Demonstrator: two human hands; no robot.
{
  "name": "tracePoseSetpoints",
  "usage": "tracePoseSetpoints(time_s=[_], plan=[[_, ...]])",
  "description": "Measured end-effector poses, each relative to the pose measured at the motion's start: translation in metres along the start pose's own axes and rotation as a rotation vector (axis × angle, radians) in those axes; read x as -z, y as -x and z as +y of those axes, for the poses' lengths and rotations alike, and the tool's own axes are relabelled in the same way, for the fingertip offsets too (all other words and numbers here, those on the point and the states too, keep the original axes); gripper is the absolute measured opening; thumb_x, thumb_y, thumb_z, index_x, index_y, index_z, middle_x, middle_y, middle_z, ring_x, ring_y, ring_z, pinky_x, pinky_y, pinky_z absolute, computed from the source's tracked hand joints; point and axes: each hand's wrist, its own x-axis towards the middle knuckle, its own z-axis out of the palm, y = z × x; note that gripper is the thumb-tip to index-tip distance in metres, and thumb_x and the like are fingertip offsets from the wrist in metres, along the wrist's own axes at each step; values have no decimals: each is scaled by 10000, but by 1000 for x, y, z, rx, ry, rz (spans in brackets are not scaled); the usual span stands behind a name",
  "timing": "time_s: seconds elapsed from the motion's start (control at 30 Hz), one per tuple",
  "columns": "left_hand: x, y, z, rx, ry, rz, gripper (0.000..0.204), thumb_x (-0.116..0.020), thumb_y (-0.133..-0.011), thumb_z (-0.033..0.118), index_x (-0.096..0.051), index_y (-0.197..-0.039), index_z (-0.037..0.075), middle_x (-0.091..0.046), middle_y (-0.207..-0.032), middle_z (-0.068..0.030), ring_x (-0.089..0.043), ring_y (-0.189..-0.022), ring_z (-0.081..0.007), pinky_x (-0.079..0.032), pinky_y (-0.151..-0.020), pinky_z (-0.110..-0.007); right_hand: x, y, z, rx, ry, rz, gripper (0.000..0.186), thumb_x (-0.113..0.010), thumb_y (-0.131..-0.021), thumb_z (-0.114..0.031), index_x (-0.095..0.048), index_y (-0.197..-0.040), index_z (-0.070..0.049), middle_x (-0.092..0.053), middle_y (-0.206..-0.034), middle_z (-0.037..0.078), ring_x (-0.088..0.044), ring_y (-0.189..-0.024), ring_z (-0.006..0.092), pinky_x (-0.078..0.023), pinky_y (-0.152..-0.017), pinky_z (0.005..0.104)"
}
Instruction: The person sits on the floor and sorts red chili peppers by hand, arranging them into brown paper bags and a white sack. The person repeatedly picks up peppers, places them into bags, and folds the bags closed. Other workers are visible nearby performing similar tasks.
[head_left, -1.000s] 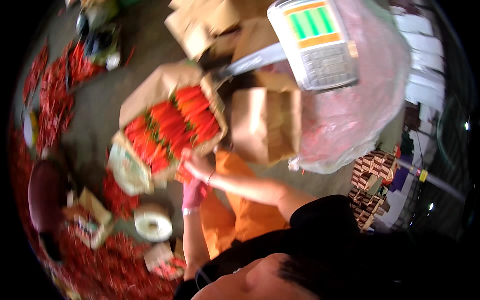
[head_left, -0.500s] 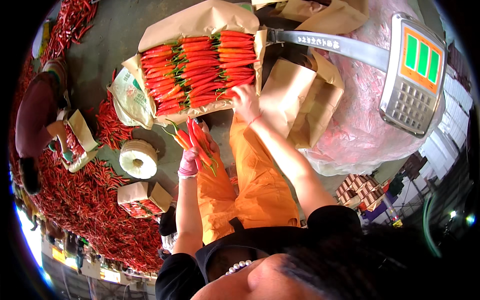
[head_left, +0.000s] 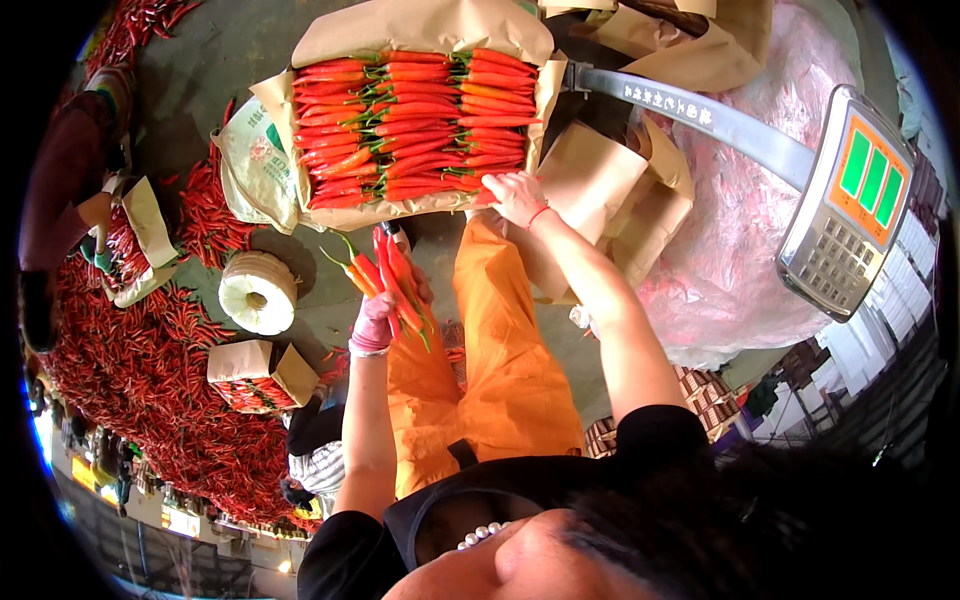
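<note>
In my left hand, which wears a pink glove, several red and orange chili peppers are gripped in a bunch, just short of the box. The box is lined with brown paper. Red chilies fill it in three side-by-side columns, green stems showing between them. My right hand, with a red string at the wrist, rests at the near right corner of the box. Its fingers stretch over the ends of the nearest chilies there and appear to hold none of them.
A scale display on a metal arm stands right, before a clear plastic-covered heap. Open paper bags lie beside the box. Leftward are a tape roll, a chili-filled carton, a large chili pile and a crouching co-worker.
My right hand has shifted slightly and its fingers now lie flatter over the box corner. My left hand still grips the same bunch. The whole view has turned a little.
</note>
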Motion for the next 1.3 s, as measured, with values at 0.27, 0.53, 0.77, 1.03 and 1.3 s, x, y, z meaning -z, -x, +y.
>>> tracePoseSetpoints(time_s=[0.27,0.53,0.77,1.03,1.3], plan=[[-9,2,9,-12,6,4,741,-795,-689,376,-481,-1273,46,-586,-1074,-112,-621,-915,-254,-509,-831,-396,27,0,-17,10,-104,218,271,-696,-714,-140,-542,-937,-133,-624,-766,63,-641,-795,278,-523,-672,395],[-8,6,9,11,38,58,770,-801,-682,352,-475,-1306,40,-598,-1067,-110,-635,-919,-285,-545,-819,-460,102,-46,48,-361,-148,422,250,-771,-711,-194,-666,-897,-65,-651,-815,143,-648,-755,338,-516,-660,403],[-23,-5,14,-34,246,-231,949,-825,-683,268,-307,-1460,103,-608,-1085,-103,-647,-852,-268,-503,-774,-457,100,-91,57,-327,-123,373,281,-768,-725,-197,-677,-960,-74,-680,-870,154,-651,-819,376,-533,-717,434],[-43,-56,24,-147,284,-299,937,-815,-693,347,-323,-1452,104,-580,-1027,-86,-622,-812,-240,-482,-738,-433,68,-74,54,-469,-159,407,229,-711,-741,-122,-686,-964,-74,-672,-941,130,-645,-884,355,-525,-764,433],[-16,-20,16,-121,264,-113,953,-797,-697,348,-305,-1473,97,-577,-1033,-85,-626,-834,-238,-505,-780,-447,78,-122,26,-355,-138,468,274,-765,-738,-223,-691,-967,-93,-671,-900,121,-652,-837,339,-532,-735,412]])
